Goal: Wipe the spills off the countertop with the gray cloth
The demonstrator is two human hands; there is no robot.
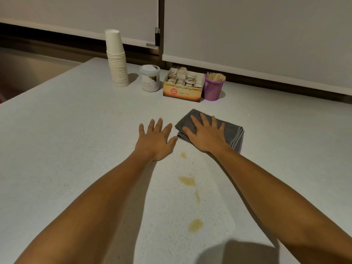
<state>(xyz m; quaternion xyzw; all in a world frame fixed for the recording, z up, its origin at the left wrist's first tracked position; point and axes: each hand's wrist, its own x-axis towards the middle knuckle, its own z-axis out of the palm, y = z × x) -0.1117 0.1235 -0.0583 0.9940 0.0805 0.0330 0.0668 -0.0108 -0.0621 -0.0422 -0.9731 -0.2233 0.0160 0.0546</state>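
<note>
The gray cloth lay folded at centre right of the frame, under the flat, spread right hand. The left hand, also wide, rested empty just beside it. The spills ran in a line toward the bottom (nearer the viewer). At the top, a purple cup held wooden sticks, and a box held tea bags.

I take this for an office pantry: along the countertop's far edge stand stacked paper cups, a ginger tea box and wooden stirrers.
</note>
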